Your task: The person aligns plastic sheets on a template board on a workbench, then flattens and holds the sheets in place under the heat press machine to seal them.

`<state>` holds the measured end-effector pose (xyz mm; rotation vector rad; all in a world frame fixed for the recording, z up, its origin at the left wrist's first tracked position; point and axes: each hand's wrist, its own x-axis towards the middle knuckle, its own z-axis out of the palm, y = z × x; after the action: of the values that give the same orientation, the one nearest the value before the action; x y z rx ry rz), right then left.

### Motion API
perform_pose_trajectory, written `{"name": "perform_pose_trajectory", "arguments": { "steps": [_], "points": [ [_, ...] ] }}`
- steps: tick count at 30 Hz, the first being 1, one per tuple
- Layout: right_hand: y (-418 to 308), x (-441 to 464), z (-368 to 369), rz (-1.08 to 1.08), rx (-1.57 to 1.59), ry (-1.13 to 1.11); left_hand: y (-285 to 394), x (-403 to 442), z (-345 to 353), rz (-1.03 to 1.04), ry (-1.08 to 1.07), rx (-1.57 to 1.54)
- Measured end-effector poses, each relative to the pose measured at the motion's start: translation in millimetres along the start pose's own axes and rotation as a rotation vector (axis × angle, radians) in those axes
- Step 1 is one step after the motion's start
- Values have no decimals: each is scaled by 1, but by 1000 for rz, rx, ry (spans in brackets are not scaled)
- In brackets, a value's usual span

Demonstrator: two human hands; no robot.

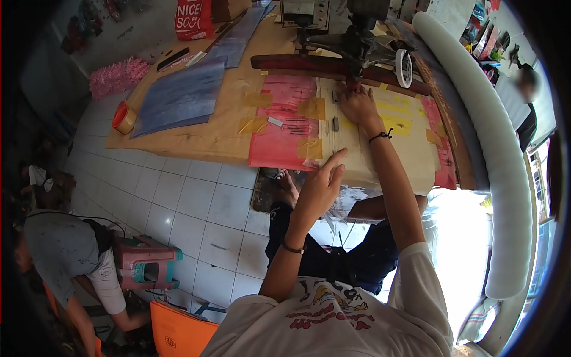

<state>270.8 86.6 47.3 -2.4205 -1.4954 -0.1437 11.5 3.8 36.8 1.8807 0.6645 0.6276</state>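
Note:
My right hand (358, 108) reaches forward onto the pale board (354, 143), just below the red-tipped lower end of a dark machine (357, 44). Its fingers look spread and bent, with the tips partly hidden by that end. Close to its thumb side lie small grey rectangular pieces (335, 125). Nearer to me, my left hand (322, 189) is open at the board's front edge, fingers stretched out and nothing in them. Left of the board, a red sheet (279, 149) with dark marks is held by yellowish tape (310, 148) and bears a small light-grey piece (275, 121).
Blue-grey sheets (178, 98) and a tape roll (124, 118) lie on the table's left side. A long white roll (505, 149) runs along the right. A person (71, 256) bends beside a stool (148, 262) at lower left; another person (527, 113) stands far right.

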Motion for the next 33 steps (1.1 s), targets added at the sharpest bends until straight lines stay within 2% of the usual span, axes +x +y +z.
{"name": "perform_pose_trajectory", "arguments": {
  "steps": [10,13,16,19,22,25,28,33],
  "points": [
    [4,2,3,-6,-4,-32,-6,-4,0,94,88,13],
    [8,6,-6,-99,-160,-126,-11,-3,-1,129,80,-19],
    [12,11,-14,-113,-219,-244,-11,-3,-3,50,29,-31],
    [28,21,9,-212,-241,-105,-8,-3,-2,53,52,-5],
    [35,28,25,-210,-227,-51,-8,-1,-1,79,64,18],
    [44,30,27,-295,-253,-25,0,-3,-9,-36,-22,11],
    [45,26,26,-262,-230,-14,-5,-3,-8,-33,-32,-28],
    [54,31,46,-338,-163,146,-9,-2,-4,36,16,-44]
  ]
}}
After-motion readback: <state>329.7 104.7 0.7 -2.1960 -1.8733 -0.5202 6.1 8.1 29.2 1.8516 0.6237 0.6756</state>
